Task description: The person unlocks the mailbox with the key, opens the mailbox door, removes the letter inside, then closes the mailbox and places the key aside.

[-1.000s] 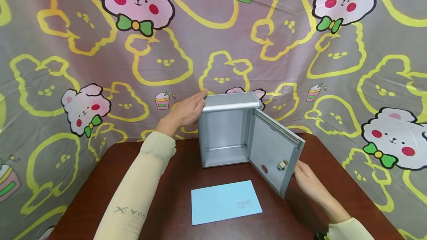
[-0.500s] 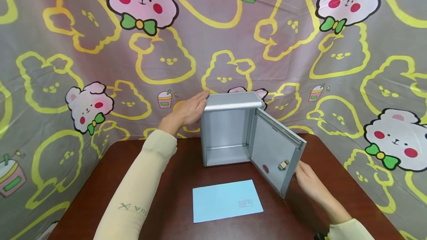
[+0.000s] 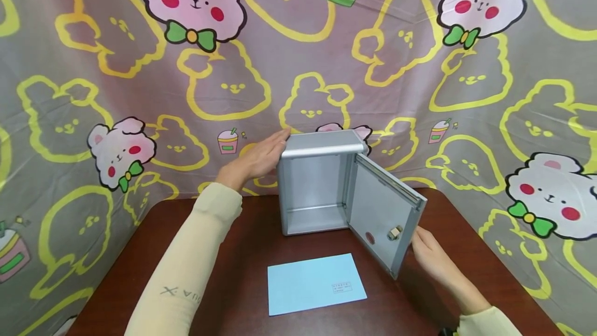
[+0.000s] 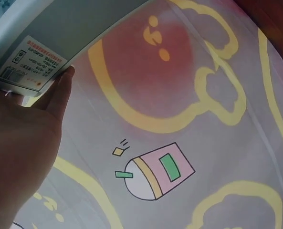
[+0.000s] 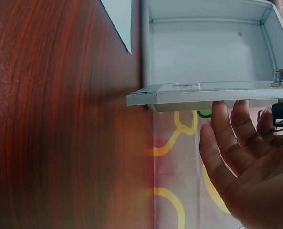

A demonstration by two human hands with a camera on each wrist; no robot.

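A small grey metal lock box [image 3: 322,143] stands on the table with its door [image 3: 380,206] swung out to the right; no items show inside. My left hand [image 3: 261,157] rests on the upper left corner of the box, fingers extended; in the left wrist view the fingers lie near a printed label [image 4: 30,64]. On the door's outer side, my right hand [image 3: 431,253] is partly hidden in the head view. The right wrist view shows the right hand pinching a black-headed key [image 5: 280,114] between thumb and index finger, other fingertips at the door. The lock's cam [image 3: 395,232] shows inside.
A light blue envelope-like paper [image 3: 317,284] with a small printed rectangle lies flat in front of the box. The dark red-brown table [image 3: 233,294] has rounded far corners. A cartoon-patterned cloth [image 3: 317,56] hangs close behind the box and along both sides.
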